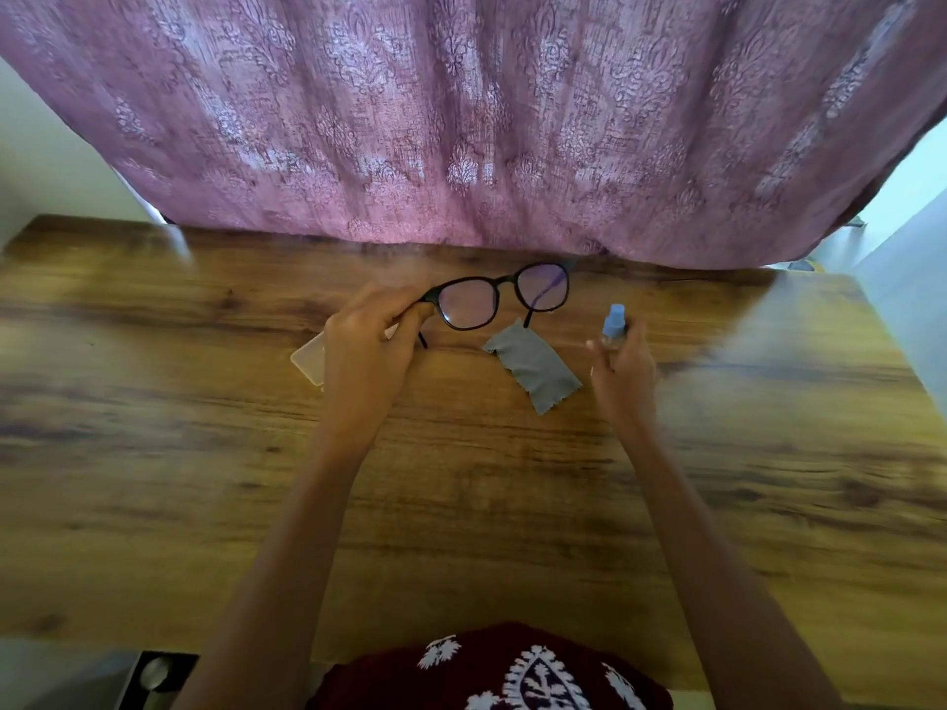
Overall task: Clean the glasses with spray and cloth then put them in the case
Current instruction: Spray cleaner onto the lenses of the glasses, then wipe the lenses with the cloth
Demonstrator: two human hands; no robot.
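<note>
Your left hand [366,345] pinches the black round-rimmed plastic glasses [499,297] at the hinge corner, lifted just beyond your fingertips. They look light and fragile, so keep off the lenses. Your right hand [622,371] grips the small blue-capped spray bottle [613,325]. The soft grey microfibre cloth [533,366] lies between your hands.

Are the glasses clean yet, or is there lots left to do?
Just starting. The left hand holds the glasses up, and the right hand holds the spray bottle beside them. The grey cloth lies unused on the table. Wiping and casing them remain; the case waits under the left hand.
</note>
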